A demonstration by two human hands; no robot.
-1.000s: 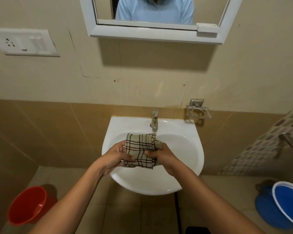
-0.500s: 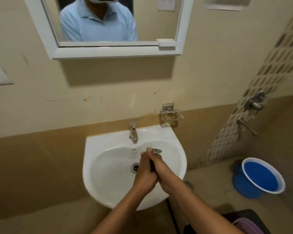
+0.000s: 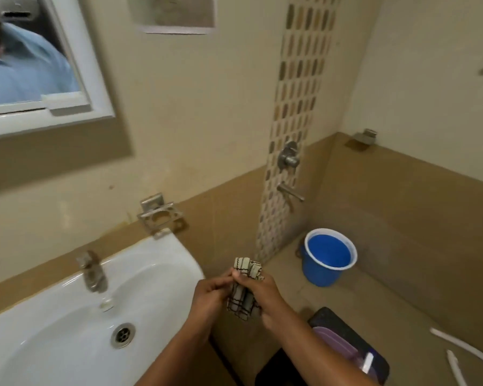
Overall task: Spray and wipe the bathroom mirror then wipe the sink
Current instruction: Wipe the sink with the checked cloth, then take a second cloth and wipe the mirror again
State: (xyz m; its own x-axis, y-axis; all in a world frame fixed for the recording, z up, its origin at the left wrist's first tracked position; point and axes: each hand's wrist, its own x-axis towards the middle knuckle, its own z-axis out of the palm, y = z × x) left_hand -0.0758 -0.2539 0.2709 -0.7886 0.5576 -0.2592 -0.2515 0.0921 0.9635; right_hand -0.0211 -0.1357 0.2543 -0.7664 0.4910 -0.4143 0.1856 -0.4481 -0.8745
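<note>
2 hands (image 3: 211,298) grip 1 cloth (image 3: 244,288).

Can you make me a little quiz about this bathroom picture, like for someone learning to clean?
1. True or false: the checked cloth is lying inside the sink.
2. Which hands grip the cloth? A) only the left hand B) only the right hand C) both
3. Fill in: the bucket on the floor below the wall tap is coloured ____.

Key
1. False: the cloth is held up in the air, just past the sink's right edge.
2. C: both hands grip it, bunched between them.
3. Blue.
</note>
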